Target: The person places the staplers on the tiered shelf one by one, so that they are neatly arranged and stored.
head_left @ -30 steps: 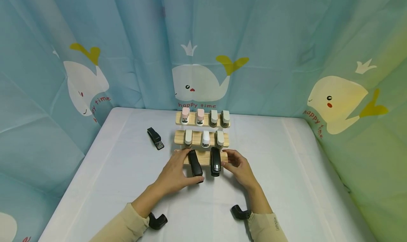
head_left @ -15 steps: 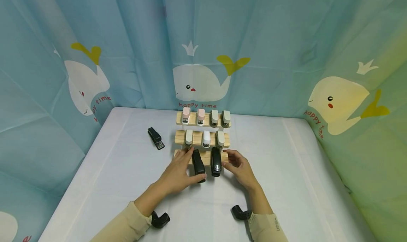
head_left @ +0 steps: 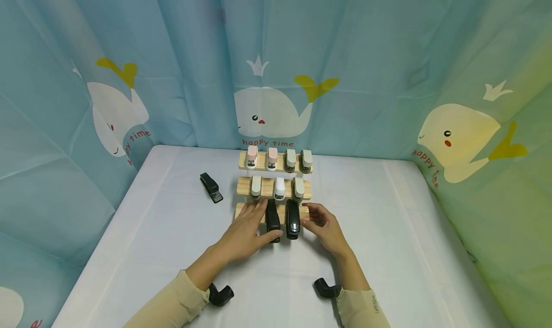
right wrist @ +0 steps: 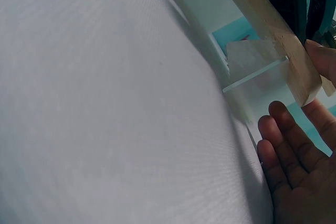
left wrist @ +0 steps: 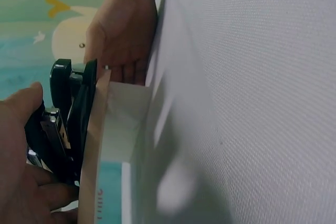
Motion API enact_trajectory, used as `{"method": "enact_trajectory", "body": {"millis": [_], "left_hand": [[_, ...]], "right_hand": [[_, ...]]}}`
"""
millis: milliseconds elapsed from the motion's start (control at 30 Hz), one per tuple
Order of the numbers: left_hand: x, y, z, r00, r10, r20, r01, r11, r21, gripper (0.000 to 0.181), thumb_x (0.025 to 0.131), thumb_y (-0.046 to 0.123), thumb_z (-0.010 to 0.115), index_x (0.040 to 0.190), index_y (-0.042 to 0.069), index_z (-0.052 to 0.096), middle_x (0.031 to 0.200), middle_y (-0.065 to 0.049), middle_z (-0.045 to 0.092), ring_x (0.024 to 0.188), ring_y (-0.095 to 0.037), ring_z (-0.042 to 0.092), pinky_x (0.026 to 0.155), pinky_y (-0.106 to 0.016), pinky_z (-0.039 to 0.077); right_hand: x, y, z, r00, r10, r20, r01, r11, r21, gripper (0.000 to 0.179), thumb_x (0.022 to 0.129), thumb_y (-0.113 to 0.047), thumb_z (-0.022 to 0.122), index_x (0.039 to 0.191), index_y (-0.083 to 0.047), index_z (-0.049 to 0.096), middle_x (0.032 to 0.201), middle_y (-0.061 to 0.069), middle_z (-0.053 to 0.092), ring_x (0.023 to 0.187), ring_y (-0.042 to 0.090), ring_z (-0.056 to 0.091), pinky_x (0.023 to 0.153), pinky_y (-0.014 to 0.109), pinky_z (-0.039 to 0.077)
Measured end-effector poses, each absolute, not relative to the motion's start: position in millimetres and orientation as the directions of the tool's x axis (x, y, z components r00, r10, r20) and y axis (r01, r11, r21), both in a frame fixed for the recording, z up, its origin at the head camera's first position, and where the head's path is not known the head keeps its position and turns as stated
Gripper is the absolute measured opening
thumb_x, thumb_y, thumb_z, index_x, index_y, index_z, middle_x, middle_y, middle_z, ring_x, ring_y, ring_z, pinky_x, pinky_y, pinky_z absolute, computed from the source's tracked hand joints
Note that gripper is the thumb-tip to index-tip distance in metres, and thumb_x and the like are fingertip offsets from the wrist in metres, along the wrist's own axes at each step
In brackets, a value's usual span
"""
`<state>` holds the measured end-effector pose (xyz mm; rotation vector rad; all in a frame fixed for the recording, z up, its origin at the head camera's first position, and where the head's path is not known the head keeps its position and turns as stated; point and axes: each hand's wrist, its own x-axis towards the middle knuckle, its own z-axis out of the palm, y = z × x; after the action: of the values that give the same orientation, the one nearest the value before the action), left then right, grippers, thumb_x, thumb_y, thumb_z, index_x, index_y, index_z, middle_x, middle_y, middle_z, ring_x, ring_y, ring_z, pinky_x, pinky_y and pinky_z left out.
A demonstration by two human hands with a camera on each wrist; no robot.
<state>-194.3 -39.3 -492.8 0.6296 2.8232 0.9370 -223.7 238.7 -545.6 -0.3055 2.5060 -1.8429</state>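
Note:
In the head view, a wooden tiered rack [head_left: 304, 214] stands mid-table with two black staplers on its lowest step. My left hand [head_left: 243, 232] holds the left black stapler [head_left: 273, 215], its thumb at the near end and fingertips at the far end. The left wrist view shows that stapler [left wrist: 52, 135] between thumb and fingers, beside the second one. My right hand [head_left: 326, 228] pinches the right end of the lowest step, just beside the right black stapler [head_left: 293, 218]. In the right wrist view, its thumb and index finger meet the plank [right wrist: 302, 74]; the other fingers curl loosely below.
Three pale mini staplers [head_left: 279, 188] sit on the middle step. Pink staplers [head_left: 272, 158] and grey staplers [head_left: 306, 160] fill the top step. Another black stapler [head_left: 211, 187] lies on the white table [head_left: 172, 242] at left. A patterned curtain [head_left: 371, 117] hangs behind.
My left hand has moved the left black stapler to the right and slightly away from me, turning it straighter, close alongside the other black stapler. My right hand has stayed in place.

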Motion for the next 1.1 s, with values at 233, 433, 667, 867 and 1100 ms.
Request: {"method": "enact_trajectory", "body": {"millis": [233,433,667,867,1100], "left_hand": [[-194.2,-38.1,-491.9,-0.901,0.431,0.052,0.373,0.707,0.601,0.094,0.099,0.070,0.049,0.165,0.008,0.024,0.170,-0.012,0.026,0.159,-0.039,0.017,0.130,-0.054,0.015],[-195.1,-37.1,-492.7,-0.896,0.439,0.064,0.384,0.695,0.608,0.092,0.101,0.068,0.048,0.165,0.007,0.024,0.169,-0.015,0.028,0.160,-0.037,0.018,0.130,-0.054,0.014],[-195.7,-36.3,-490.6,-0.894,0.445,0.050,0.382,0.699,0.605,0.089,0.102,0.068,0.046,0.165,0.009,0.023,0.170,-0.012,0.028,0.160,-0.034,0.017,0.131,-0.053,0.013],[-197.1,-35.6,-490.3,-0.890,0.454,0.045,0.386,0.697,0.605,0.088,0.103,0.066,0.045,0.165,0.009,0.022,0.170,-0.012,0.027,0.161,-0.032,0.016,0.131,-0.052,0.013],[-197.8,-35.3,-490.1,-0.893,0.449,0.040,0.378,0.699,0.607,0.089,0.102,0.067,0.045,0.165,0.008,0.023,0.170,-0.011,0.027,0.161,-0.032,0.017,0.131,-0.052,0.013]], "right_hand": [[-223.5,238.7,-545.5,-0.980,-0.167,0.108,-0.152,0.282,-0.947,0.048,0.092,-0.012,0.077,0.136,-0.005,0.061,0.117,0.020,0.068,0.106,0.023,0.063,0.093,0.026,0.053],[-224.0,238.7,-545.4,-0.979,-0.171,0.108,-0.153,0.274,-0.950,0.047,0.092,-0.012,0.078,0.136,-0.006,0.062,0.116,0.020,0.068,0.106,0.023,0.064,0.092,0.026,0.053],[-224.1,238.8,-545.2,-0.979,-0.171,0.113,-0.158,0.277,-0.948,0.048,0.091,-0.011,0.078,0.136,-0.006,0.062,0.116,0.020,0.068,0.105,0.021,0.064,0.092,0.026,0.053],[-224.7,239.4,-545.9,-0.980,-0.162,0.119,-0.164,0.298,-0.940,0.047,0.092,-0.012,0.078,0.136,-0.006,0.062,0.115,0.019,0.069,0.104,0.018,0.064,0.092,0.025,0.053],[-223.6,238.4,-545.6,-0.978,-0.169,0.119,-0.164,0.288,-0.944,0.047,0.092,-0.011,0.077,0.136,-0.004,0.061,0.116,0.020,0.069,0.105,0.019,0.064,0.092,0.026,0.053]]}}
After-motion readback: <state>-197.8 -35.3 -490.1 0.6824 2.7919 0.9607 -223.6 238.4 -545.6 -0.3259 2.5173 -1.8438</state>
